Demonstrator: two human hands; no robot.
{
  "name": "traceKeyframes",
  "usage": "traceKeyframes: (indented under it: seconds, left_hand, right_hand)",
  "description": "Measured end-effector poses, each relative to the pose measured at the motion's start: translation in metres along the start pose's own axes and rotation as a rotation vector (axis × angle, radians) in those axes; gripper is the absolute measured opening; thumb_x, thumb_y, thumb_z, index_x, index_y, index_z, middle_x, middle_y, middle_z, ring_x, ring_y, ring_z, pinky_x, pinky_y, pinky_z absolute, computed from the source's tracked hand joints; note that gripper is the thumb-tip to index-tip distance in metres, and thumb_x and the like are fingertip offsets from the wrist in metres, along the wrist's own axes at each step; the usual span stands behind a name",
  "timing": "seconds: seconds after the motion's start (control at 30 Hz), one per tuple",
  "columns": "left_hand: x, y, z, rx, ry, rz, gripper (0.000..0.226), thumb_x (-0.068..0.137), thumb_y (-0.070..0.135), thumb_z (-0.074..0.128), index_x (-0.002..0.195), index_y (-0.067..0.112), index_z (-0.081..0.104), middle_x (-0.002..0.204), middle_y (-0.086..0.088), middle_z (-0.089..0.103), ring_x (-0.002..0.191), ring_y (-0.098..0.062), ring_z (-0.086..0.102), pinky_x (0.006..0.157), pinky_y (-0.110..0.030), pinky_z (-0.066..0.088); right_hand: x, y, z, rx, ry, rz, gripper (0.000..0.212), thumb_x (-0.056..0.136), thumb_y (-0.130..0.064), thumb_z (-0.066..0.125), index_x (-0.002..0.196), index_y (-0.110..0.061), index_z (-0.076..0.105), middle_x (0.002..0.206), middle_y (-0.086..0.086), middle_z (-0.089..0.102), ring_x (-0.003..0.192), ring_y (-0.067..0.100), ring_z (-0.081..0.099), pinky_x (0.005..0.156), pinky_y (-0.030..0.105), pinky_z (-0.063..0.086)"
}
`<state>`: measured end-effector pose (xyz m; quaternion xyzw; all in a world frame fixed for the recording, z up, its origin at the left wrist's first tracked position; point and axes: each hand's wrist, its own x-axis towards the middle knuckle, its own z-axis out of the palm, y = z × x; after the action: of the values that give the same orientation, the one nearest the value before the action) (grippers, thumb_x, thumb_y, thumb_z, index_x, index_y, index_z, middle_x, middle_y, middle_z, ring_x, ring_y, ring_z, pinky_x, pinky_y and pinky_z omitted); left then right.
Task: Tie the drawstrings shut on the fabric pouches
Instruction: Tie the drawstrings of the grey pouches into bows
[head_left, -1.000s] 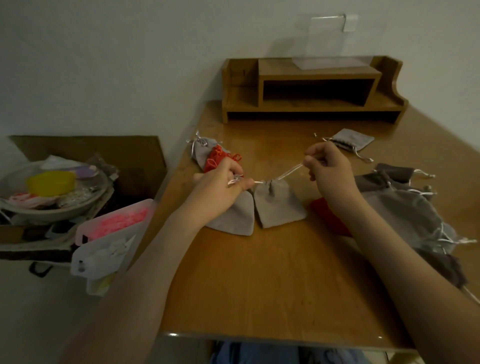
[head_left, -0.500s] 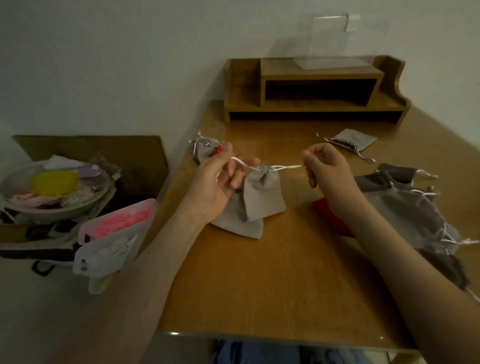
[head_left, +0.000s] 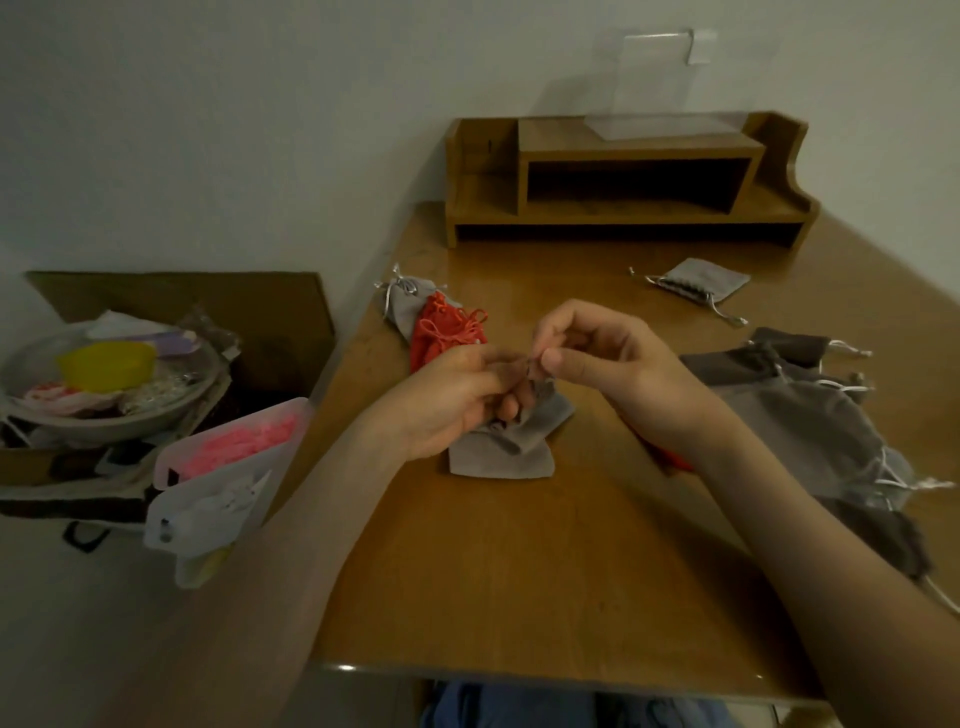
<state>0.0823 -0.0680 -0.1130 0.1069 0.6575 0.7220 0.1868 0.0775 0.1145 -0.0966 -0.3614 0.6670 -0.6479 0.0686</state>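
A small grey pouch (head_left: 540, 421) hangs between my hands above the wooden table (head_left: 519, 571), over another grey pouch (head_left: 498, 457) lying flat. My left hand (head_left: 457, 395) and my right hand (head_left: 608, 358) meet at the pouch's gathered neck, fingers pinching its thin drawstring, which is mostly hidden by the fingers. A red pouch (head_left: 447, 332) and a grey pouch (head_left: 410, 301) lie behind my left hand. One light grey pouch (head_left: 701, 278) lies further back. A heap of grey pouches (head_left: 810, 415) sits at the right.
A wooden desk shelf (head_left: 628, 176) stands against the wall at the back. Left of the table, a cardboard box (head_left: 182, 322) holds a bowl with a yellow lid (head_left: 106, 364) and a plastic container of pink bits (head_left: 234, 447).
My hands, which pulled the drawstring ends apart to the sides, have come together at the pouch's neck. The pouch has dropped lower, and the cord no longer stretches out.
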Motion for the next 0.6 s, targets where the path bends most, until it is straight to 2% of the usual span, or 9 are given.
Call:
traceKeyframes:
  seconds: [0.07, 0.13, 0.2, 0.27, 0.33, 0.4, 0.47, 0.53, 0.6]
  left_hand:
    - [0.000, -0.001, 0.004, -0.003, 0.003, 0.017, 0.018, 0.094, 0.004, 0.047, 0.090, 0.011, 0.064, 0.063, 0.003, 0.061, 0.059, -0.008, 0.051, 0.055, -0.017, 0.046]
    - [0.002, -0.003, 0.007, 0.025, 0.021, 0.073, 0.019, 0.095, 0.004, 0.047, 0.090, 0.012, 0.064, 0.065, 0.004, 0.060, 0.064, -0.011, 0.049, 0.056, -0.018, 0.044]
    - [0.001, -0.005, 0.009, 0.100, -0.023, 0.127, 0.019, 0.095, 0.004, 0.048, 0.100, 0.014, 0.063, 0.072, 0.003, 0.058, 0.068, -0.011, 0.047, 0.060, -0.021, 0.042]
    - [-0.001, -0.005, 0.012, 0.189, -0.082, 0.162, 0.024, 0.089, 0.006, 0.050, 0.108, 0.016, 0.061, 0.075, 0.006, 0.056, 0.070, -0.008, 0.049, 0.063, -0.021, 0.042]
    - [-0.001, -0.006, 0.013, 0.264, -0.059, 0.193, 0.027, 0.091, 0.004, 0.051, 0.117, 0.013, 0.057, 0.078, 0.013, 0.061, 0.073, -0.003, 0.056, 0.068, -0.021, 0.046]
    - [0.001, -0.008, 0.014, 0.416, 0.032, 0.283, 0.036, 0.090, 0.018, 0.057, 0.125, 0.014, 0.052, 0.097, 0.004, 0.068, 0.091, -0.012, 0.064, 0.080, -0.035, 0.054]
    - [0.003, -0.013, 0.016, 0.602, 0.087, 0.374, 0.046, 0.082, 0.039, 0.060, 0.122, 0.016, 0.054, 0.107, -0.009, 0.066, 0.100, -0.021, 0.064, 0.085, -0.050, 0.052]
    - [0.003, -0.014, 0.019, 0.680, 0.113, 0.439, 0.048, 0.077, 0.045, 0.059, 0.117, 0.017, 0.055, 0.105, -0.006, 0.067, 0.097, -0.016, 0.064, 0.082, -0.046, 0.052]
    - [0.004, -0.015, 0.020, 0.724, 0.157, 0.502, 0.047, 0.080, 0.043, 0.058, 0.117, 0.015, 0.054, 0.094, -0.004, 0.067, 0.084, -0.010, 0.063, 0.073, -0.037, 0.053]
  right_hand:
    - [0.000, 0.000, 0.001, -0.103, -0.015, -0.013, 0.009, 0.094, -0.008, 0.053, 0.098, -0.009, 0.060, 0.083, 0.009, 0.062, 0.078, 0.028, 0.062, 0.076, 0.034, 0.051]
    - [0.001, 0.001, 0.003, -0.183, -0.002, -0.020, 0.010, 0.096, -0.008, 0.050, 0.101, -0.010, 0.059, 0.079, 0.003, 0.061, 0.076, 0.023, 0.062, 0.075, 0.031, 0.050]
    - [0.002, 0.004, 0.004, -0.195, 0.031, 0.001, 0.010, 0.097, -0.005, 0.049, 0.105, -0.007, 0.055, 0.078, 0.003, 0.058, 0.072, 0.017, 0.062, 0.070, 0.025, 0.049]
    - [0.004, 0.007, 0.003, -0.289, 0.081, -0.006, 0.012, 0.096, -0.011, 0.050, 0.107, -0.011, 0.054, 0.078, 0.002, 0.056, 0.076, 0.017, 0.057, 0.073, 0.030, 0.045]
    - [0.004, 0.008, 0.003, -0.325, 0.109, -0.035, 0.011, 0.093, -0.016, 0.051, 0.103, -0.012, 0.053, 0.078, 0.000, 0.055, 0.077, 0.016, 0.052, 0.073, 0.032, 0.041]
    - [0.004, 0.007, 0.004, -0.334, 0.109, -0.064, 0.009, 0.092, -0.015, 0.052, 0.098, -0.009, 0.052, 0.080, 0.006, 0.054, 0.078, 0.018, 0.053, 0.073, 0.032, 0.042]
    - [0.003, 0.006, 0.005, -0.365, 0.080, -0.100, 0.009, 0.092, -0.016, 0.054, 0.097, -0.009, 0.051, 0.082, 0.008, 0.056, 0.081, 0.024, 0.053, 0.075, 0.040, 0.043]
    - [0.002, 0.005, 0.006, -0.393, 0.058, -0.123, 0.008, 0.092, -0.020, 0.054, 0.096, -0.014, 0.051, 0.081, 0.002, 0.056, 0.082, 0.026, 0.052, 0.078, 0.048, 0.041]
    - [0.003, 0.004, 0.006, -0.399, 0.056, -0.142, 0.006, 0.091, -0.025, 0.052, 0.094, -0.021, 0.050, 0.082, -0.008, 0.053, 0.083, 0.023, 0.048, 0.076, 0.049, 0.039]
